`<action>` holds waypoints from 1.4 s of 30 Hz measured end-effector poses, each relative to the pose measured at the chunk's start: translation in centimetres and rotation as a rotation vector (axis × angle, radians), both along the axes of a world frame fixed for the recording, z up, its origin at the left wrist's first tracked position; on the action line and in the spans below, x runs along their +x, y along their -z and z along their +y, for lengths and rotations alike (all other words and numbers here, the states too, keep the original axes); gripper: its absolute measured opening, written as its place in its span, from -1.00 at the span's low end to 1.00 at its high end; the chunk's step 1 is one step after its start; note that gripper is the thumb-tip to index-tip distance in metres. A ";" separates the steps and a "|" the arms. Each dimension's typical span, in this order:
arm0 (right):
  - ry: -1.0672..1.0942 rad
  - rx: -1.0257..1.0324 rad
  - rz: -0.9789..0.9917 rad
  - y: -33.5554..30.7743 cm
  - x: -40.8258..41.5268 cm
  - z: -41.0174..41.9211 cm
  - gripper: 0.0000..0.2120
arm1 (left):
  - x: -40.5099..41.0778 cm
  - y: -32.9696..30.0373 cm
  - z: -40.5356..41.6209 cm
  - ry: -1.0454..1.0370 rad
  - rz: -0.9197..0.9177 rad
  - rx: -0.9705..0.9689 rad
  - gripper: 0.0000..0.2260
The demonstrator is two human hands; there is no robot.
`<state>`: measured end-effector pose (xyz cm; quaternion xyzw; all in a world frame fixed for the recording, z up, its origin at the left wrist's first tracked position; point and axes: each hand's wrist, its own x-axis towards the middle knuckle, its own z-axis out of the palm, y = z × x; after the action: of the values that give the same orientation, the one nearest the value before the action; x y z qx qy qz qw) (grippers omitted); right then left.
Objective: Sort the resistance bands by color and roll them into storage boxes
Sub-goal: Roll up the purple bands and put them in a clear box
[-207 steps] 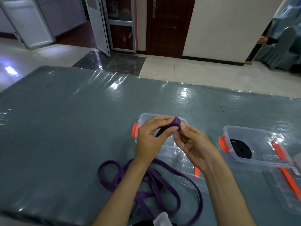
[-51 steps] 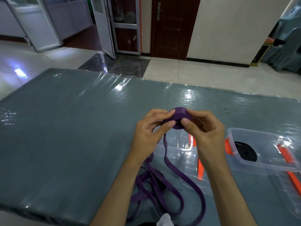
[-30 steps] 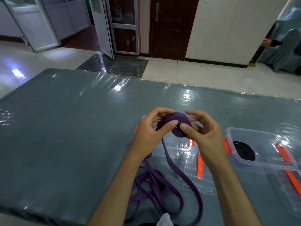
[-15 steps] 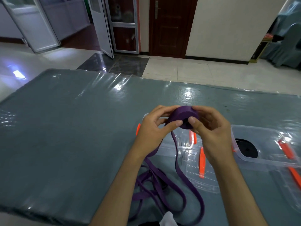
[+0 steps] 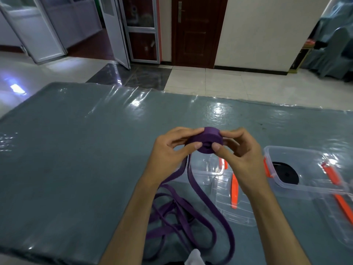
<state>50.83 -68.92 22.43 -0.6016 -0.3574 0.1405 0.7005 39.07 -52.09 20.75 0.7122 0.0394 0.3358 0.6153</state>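
Note:
Both hands hold a partly rolled purple resistance band (image 5: 205,139) above the table. My left hand (image 5: 170,152) pinches the roll from the left, and my right hand (image 5: 236,152) pinches it from the right. The band's loose length (image 5: 200,213) hangs down and lies in loops on the table near the front edge. A clear storage box (image 5: 214,170) with orange clips sits under my hands, mostly hidden. A second clear box (image 5: 298,188) to the right holds a rolled black band (image 5: 285,174).
A clear lid with an orange clip (image 5: 234,196) lies in front of the near box. Another lid with orange clips (image 5: 342,203) lies at the right edge. The table (image 5: 76,150) has a grey cover under shiny plastic film. A white object (image 5: 193,259) pokes in at the bottom edge.
The purple roll has grown thicker as more band was wound onto it, and less loose band lies on the table. Both hands stayed on the roll.

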 end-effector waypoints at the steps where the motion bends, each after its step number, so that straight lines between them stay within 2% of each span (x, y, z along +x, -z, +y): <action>1: -0.009 -0.018 0.017 0.0 0.0 0.0 -0.70 | 0.0 0.0 0.0 -0.020 0.009 0.008 -0.66; 4: -0.026 -0.002 0.047 -0.2 0.4 -0.2 -0.64 | 0.3 0.1 -0.9 -0.086 -0.011 -0.047 -0.68; 6: 0.002 0.022 -0.015 -0.5 0.6 -0.2 -0.58 | 0.7 0.0 -1.4 -0.075 -0.047 -0.087 -0.73; 8: 0.018 0.067 -0.006 -0.4 0.7 -0.1 -0.65 | 1.0 -0.2 -1.2 -0.040 -0.048 -0.091 -0.72; 11: -0.038 0.111 0.126 -0.4 0.3 -0.1 -0.78 | 1.1 -0.8 -1.1 -0.012 -0.066 -0.115 -0.70; 15: -0.037 0.037 0.124 -0.2 0.1 -0.2 -0.73 | 1.1 -1.0 -1.8 -0.052 -0.132 -0.134 -0.79; 18: 0.022 0.063 0.071 -0.4 -0.1 -0.4 -0.58 | 0.8 -0.8 -1.3 -0.010 -0.092 -0.130 -0.77; 21: -0.005 0.064 0.062 -0.4 -0.4 -0.3 -0.68 | 0.2 -0.9 -0.9 0.065 -0.043 -0.162 -0.70; 23: -0.049 0.013 0.089 -0.4 -0.3 -0.1 -0.75 | 0.0 -1.0 -0.9 -0.002 -0.033 -0.144 -0.70; 26: -0.048 -0.064 0.062 -0.6 -0.2 -0.2 -0.63 | 0.2 -0.7 -1.4 -0.127 -0.052 -0.141 -0.76; 29: 0.018 -0.031 -0.029 -0.7 -0.3 -0.2 -0.64 | 0.4 -0.4 -1.8 -0.084 -0.081 -0.135 -0.78; 32: 0.007 0.014 -0.001 -0.4 -0.4 -0.2 -0.74 | 0.1 -0.6 -1.4 -0.036 -0.068 -0.088 -0.73; 34: -0.044 -0.005 0.037 -0.7 -0.4 -0.3 -0.70 | -0.1 -0.7 -1.5 -0.075 -0.080 -0.028 -0.73; 36: -0.078 -0.015 0.053 -1.1 -0.1 -0.6 -0.66 | -0.1 -0.8 -2.0 -0.111 -0.093 -0.076 -0.74; 39: -0.025 0.001 -0.044 -1.8 0.1 -0.6 -0.62 | 0.2 -0.6 -2.1 -0.064 -0.093 -0.114 -0.75; 42: 0.019 0.077 -0.049 -1.4 0.1 -0.1 -0.72 | 0.3 -0.8 -1.4 -0.005 -0.068 -0.057 -0.68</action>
<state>50.90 -69.02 23.82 -0.5807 -0.3737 0.1052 0.7156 39.37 -53.47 21.55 0.6824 0.0299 0.3602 0.6354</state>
